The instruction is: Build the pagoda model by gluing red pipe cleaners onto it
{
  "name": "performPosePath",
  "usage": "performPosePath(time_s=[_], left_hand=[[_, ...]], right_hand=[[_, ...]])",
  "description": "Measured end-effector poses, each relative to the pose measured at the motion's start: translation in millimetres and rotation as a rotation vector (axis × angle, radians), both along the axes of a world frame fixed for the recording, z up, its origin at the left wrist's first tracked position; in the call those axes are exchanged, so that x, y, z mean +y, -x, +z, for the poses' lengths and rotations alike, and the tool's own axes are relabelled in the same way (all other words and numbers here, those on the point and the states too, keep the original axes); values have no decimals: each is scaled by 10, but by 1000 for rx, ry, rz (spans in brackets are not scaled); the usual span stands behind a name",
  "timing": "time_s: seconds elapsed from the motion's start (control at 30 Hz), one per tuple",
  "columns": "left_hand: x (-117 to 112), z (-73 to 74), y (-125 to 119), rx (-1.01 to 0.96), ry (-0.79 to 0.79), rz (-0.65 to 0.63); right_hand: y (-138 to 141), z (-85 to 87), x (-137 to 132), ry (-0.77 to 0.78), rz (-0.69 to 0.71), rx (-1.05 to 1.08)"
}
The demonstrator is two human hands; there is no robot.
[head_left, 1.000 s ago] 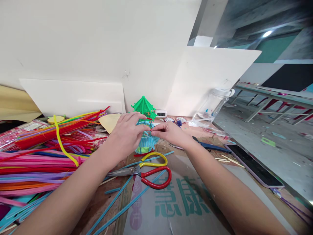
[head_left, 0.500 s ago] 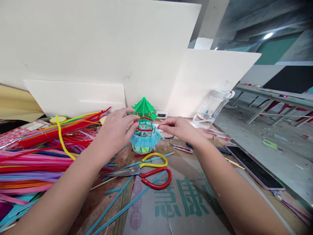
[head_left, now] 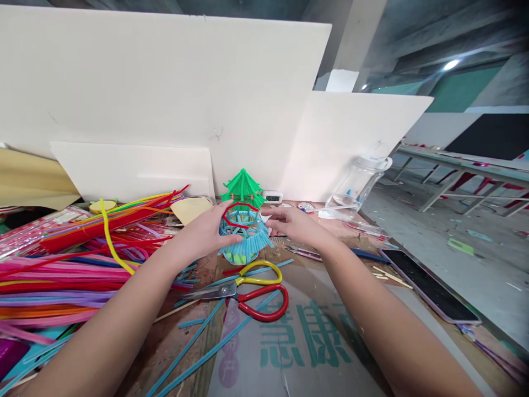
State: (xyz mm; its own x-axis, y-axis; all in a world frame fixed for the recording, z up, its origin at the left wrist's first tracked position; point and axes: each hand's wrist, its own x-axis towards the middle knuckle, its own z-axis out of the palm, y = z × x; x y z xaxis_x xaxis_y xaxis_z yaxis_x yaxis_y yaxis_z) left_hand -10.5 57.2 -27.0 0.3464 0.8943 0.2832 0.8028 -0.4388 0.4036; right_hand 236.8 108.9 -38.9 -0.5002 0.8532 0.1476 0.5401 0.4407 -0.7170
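flanking a green-roofed model [head_left: 243, 205], left hand [head_left: 206, 230] touching, right hand [head_left: 296, 224] near

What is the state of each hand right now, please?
Left hand: open, thumb across the pagoda-shaped model's left side.
Right hand: partly curled beside it; whether holding anything cannot be told.

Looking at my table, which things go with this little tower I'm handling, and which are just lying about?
Probably part of the job:
model tower, between your left hand and right hand
scissors
loose blue strips, resembling the tower's blue
pile of coloured stems

Probably just lying about:
phone
clear bottle
small white digital display
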Motion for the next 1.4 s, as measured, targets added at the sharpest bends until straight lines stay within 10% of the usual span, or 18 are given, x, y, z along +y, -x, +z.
performPosePath(time_s=[0.23,0.6,0.9,1.4], left_hand=[[39,-12,84,-18,55,21],[-105,185,22,42,-357,-5],[-10,62,163,78,-110,22],[-107,110,-69,101,-416,-30]], right_hand=[[-41,39,-23,-3,23,-47],[-18,-65,73,-162,-62,28],[3,-97,66,-204,-127,-3],[192,180,-276,-122,40,-3]])
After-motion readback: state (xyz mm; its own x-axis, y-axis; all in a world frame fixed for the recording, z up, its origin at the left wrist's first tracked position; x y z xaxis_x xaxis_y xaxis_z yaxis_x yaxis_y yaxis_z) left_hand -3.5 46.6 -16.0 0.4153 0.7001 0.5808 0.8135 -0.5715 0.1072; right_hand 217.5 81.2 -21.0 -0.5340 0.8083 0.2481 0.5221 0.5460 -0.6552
